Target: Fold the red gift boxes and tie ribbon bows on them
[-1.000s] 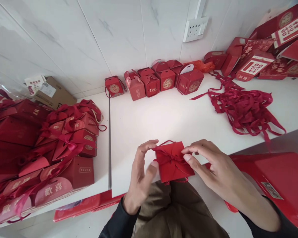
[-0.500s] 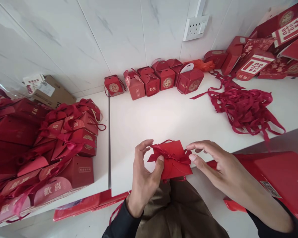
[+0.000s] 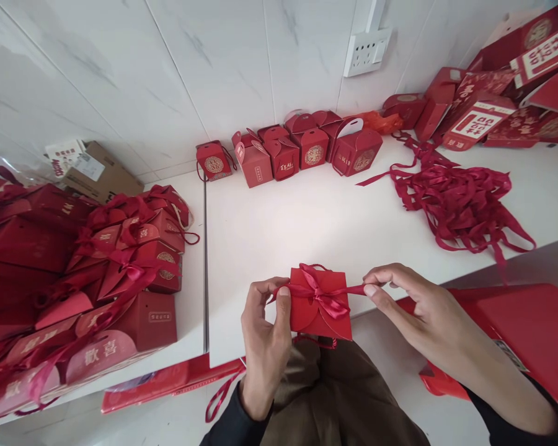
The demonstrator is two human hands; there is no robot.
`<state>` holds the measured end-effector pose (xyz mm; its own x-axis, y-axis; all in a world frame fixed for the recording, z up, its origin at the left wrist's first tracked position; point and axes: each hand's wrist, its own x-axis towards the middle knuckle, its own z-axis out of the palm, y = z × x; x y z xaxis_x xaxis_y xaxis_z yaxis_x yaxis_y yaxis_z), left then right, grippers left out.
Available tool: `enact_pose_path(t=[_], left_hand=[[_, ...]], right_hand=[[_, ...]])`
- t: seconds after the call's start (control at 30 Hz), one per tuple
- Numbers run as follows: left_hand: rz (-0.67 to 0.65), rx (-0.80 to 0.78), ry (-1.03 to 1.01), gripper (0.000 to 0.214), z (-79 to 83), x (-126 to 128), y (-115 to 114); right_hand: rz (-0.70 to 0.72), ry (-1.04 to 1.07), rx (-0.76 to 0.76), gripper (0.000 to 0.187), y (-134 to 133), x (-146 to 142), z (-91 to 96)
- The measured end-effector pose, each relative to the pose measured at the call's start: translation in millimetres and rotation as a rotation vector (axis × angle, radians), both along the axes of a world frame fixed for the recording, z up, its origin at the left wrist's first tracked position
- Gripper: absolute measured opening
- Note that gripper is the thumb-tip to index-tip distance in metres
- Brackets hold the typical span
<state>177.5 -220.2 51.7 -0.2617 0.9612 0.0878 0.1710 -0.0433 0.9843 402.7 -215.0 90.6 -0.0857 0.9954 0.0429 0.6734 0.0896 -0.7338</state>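
A small red gift box (image 3: 309, 313) sits at the near edge of the white table (image 3: 316, 223), a dark red ribbon (image 3: 323, 293) tied in a bow across its top. My left hand (image 3: 263, 337) pinches the ribbon's left end at the box's left side. My right hand (image 3: 411, 303) pinches the right end, pulled out sideways. Both ends are drawn taut away from the bow.
A heap of finished red boxes with ribbons (image 3: 74, 279) fills the left. A row of open small red boxes (image 3: 291, 148) stands by the wall. Loose red ribbons (image 3: 456, 198) lie at right, flat box blanks (image 3: 493, 105) behind them. A red stool (image 3: 521, 334) is at lower right.
The box has turned upright and squared to me. Both hands moved from fiddling with the bow loops to pinching the ribbon ends and pulling them apart.
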Motion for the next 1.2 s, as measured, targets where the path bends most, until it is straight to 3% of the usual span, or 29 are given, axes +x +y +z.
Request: enact_pose_path(t=[0.17,0.33,0.4,0.5,0.6,0.67,0.9,1.2], left_hand=[[0.102,-0.011,0.0,0.019,-0.9,-0.9,-0.6],[0.06,0.018,-0.058,0.014,4.8,-9.8,2.8],[0.008,0.034,-0.025,0.015,10.8,-13.2,8.2],[-0.166,0.033,0.101,0.021,20.8,-15.2,19.8],[-0.328,0.054,0.22,0.016,26.2,-13.2,30.6],[-0.36,0.063,0.237,0.011,26.7,-10.8,34.7],[-0.306,-0.049,0.115,0.02,21.7,-8.0,32.4],[-0.225,-0.021,0.135,0.021,13.6,-12.3,23.2]], right_hand=[[-0.041,-0.019,-0.014,0.03,-1.2,4.3,-4.3],[-0.134,-0.079,0.11,0.024,-3.3,2.4,-5.2],[-0.133,-0.074,0.177,0.023,-7.5,-5.2,-0.5],[-0.001,-0.097,0.192,0.017,-15.5,-21.9,4.6],[0.106,-0.143,0.21,0.01,-19.8,-35.3,0.3],[0.116,-0.145,0.223,0.009,-19.4,-38.8,-4.9],[0.086,-0.106,0.182,0.015,-16.6,-30.7,-6.3],[0.076,-0.086,0.191,0.023,-11.5,-25.7,1.8]])
